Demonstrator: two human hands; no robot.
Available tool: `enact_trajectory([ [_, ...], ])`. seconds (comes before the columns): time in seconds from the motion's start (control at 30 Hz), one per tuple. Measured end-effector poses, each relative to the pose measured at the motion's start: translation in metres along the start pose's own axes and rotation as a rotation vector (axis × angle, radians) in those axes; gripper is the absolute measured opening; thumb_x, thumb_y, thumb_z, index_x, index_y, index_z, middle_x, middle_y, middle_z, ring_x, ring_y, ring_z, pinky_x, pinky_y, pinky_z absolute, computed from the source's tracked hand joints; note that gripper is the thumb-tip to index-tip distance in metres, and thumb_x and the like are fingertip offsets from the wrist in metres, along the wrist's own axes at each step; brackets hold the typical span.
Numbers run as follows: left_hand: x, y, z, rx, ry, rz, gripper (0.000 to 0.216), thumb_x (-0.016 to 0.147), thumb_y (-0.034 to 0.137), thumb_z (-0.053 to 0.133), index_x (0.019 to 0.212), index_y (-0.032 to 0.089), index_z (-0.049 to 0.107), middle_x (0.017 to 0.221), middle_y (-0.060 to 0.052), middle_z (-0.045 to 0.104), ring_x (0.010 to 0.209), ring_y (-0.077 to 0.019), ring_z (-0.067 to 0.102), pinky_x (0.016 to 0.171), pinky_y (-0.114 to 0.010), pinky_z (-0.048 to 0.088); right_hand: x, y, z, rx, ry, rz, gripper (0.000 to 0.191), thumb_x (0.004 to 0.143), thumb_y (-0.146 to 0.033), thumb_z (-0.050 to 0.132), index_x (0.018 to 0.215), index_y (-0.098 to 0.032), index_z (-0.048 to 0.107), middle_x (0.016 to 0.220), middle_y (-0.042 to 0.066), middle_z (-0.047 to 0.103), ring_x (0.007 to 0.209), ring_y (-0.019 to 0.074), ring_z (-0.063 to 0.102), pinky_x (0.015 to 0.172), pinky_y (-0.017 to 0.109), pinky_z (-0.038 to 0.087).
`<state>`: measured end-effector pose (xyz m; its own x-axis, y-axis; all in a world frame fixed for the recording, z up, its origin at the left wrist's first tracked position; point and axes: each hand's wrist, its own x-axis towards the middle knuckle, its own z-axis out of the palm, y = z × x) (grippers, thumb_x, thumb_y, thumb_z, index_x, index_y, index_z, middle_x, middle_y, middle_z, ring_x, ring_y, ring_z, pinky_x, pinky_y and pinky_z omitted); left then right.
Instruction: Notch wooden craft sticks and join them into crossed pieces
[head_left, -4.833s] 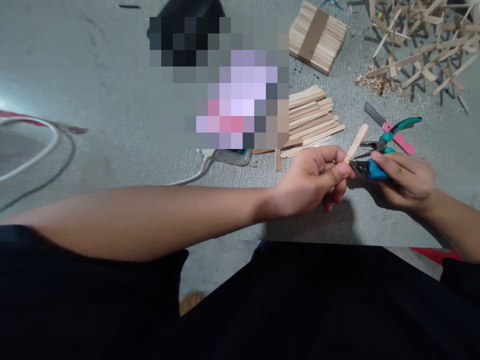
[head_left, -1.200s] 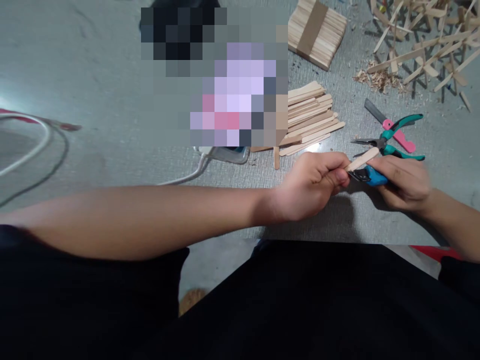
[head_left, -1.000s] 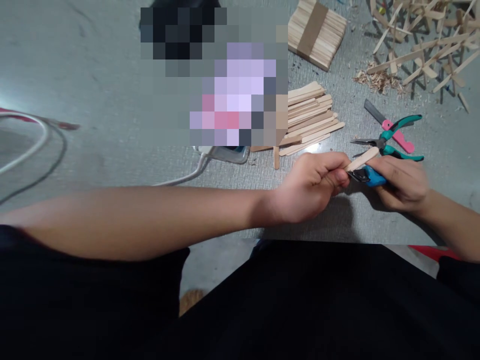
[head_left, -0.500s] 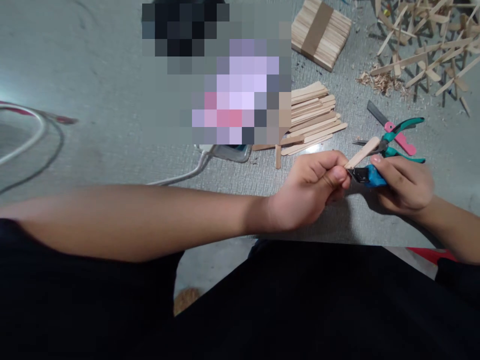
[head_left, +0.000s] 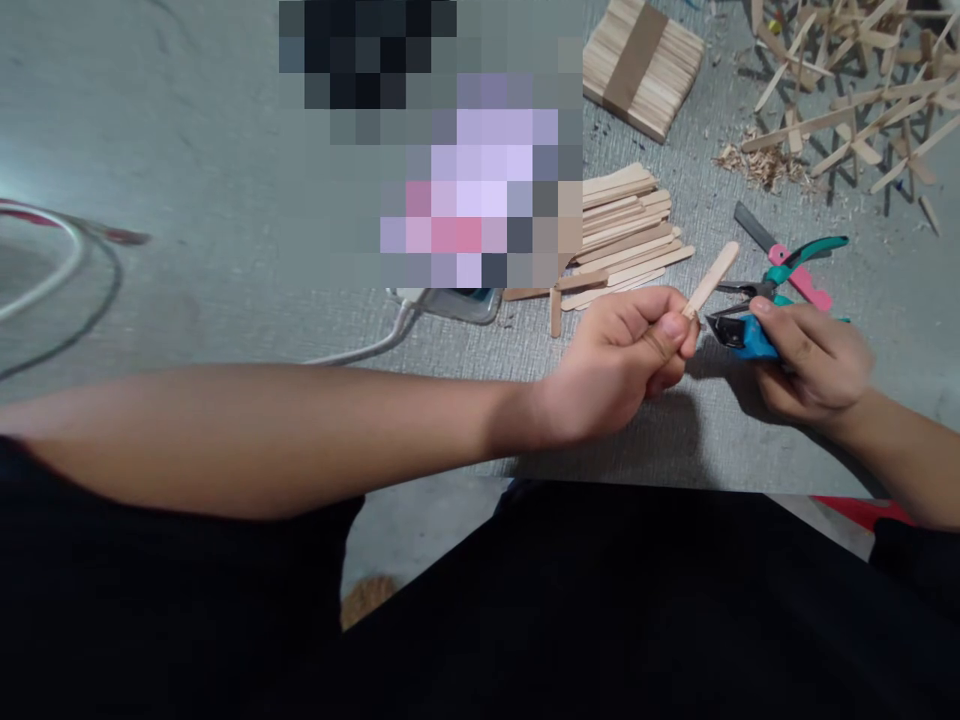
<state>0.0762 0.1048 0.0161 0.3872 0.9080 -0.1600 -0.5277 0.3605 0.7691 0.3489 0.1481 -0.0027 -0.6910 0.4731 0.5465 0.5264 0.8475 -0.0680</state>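
Pale wood at right of centre in the frame: one craft stick (head_left: pixel 713 277), slanting up to the right from the left hand (head_left: pixel 626 355), lower end pinched firmly between thumb and curled fingers, rounded upper end free. Just right of that grip, the right hand (head_left: pixel 814 365), with fingers closed around a blue-handled cutter (head_left: pixel 757 338), blade tip pointing left, near the left fingertips and slightly apart from the stick. Above the right hand, green-handled pliers (head_left: pixel 814 252), lying open-legged across a pink-handled blade (head_left: pixel 811 288). Near the middle of the upper half, a spread of loose sticks (head_left: pixel 630 220), ends fanned toward the right; above, a flat stick bundle (head_left: pixel 675 75) with a brown band around the middle. In the upper right corner, crossed-stick assemblies (head_left: pixel 847 150), with a heap of wood shavings (head_left: pixel 765 165) just beside. At the left edge, a looped white cable (head_left: pixel 71 240) on a grey textured tabletop (head_left: pixel 202 270). At top centre, pixelated blocks over a dark shape and a lilac one, details hidden. Along the bottom, dark clothing (head_left: pixel 600 600).
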Motion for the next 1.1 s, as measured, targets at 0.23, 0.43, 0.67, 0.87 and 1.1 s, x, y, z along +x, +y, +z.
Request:
enact_trajectory([
  [0.23,0.001,-0.002,0.0,-0.02,-0.028,0.004,0.057,0.095,0.052,0.095,0.074,0.023,0.051,0.059,0.009,0.046,0.048,-0.0038,0.035,0.048,-0.02,0.028,0.009,-0.001,-0.002,0.105,0.004,-0.053,0.066,0.115,-0.03,0.065,0.18,-0.023,0.056,0.106,0.01,0.085,0.079,0.0235,0.079,0.065,0.034,0.059],
  [0.43,0.003,0.002,-0.001,0.033,-0.027,-0.028,0.048,0.096,0.048,0.092,0.077,0.021,0.057,0.061,0.009,0.047,0.049,-0.0034,0.035,0.049,-0.02,0.026,0.012,-0.005,-0.005,0.163,-0.057,-0.019,0.059,0.117,-0.028,0.064,0.176,-0.021,0.058,0.107,0.009,0.086,0.08,0.0225,0.08,0.069,0.032,0.063],
  [0.67,0.015,0.0,-0.008,0.052,-0.082,0.058,0.045,0.098,0.038,0.089,0.075,0.02,0.056,0.066,0.009,0.047,0.048,-0.0005,0.031,0.048,-0.02,0.021,0.019,-0.01,-0.013,0.361,-0.143,0.11,0.046,0.118,-0.031,0.07,0.164,-0.024,0.07,0.121,0.009,0.091,0.093,0.0237,0.089,0.082,0.033,0.073],
  [0.87,0.021,-0.001,-0.014,0.117,-0.147,0.078,0.056,0.104,0.064,0.087,0.082,0.023,0.057,0.061,0.011,0.04,0.047,-0.0035,0.034,0.047,-0.021,0.024,0.017,-0.003,-0.014,0.486,-0.178,0.22,0.044,0.117,-0.036,0.073,0.16,-0.03,0.076,0.114,0.006,0.092,0.083,0.0238,0.087,0.082,0.037,0.074],
  [1.1,0.022,-0.001,-0.016,0.172,-0.126,0.115,0.052,0.107,0.061,0.085,0.086,0.022,0.058,0.068,0.008,0.049,0.052,-0.0045,0.042,0.048,-0.023,0.03,0.018,0.007,-0.017,0.638,-0.246,0.249,0.042,0.117,-0.046,0.075,0.154,-0.027,0.081,0.104,0.006,0.091,0.073,0.0213,0.082,0.07,0.034,0.069],
])
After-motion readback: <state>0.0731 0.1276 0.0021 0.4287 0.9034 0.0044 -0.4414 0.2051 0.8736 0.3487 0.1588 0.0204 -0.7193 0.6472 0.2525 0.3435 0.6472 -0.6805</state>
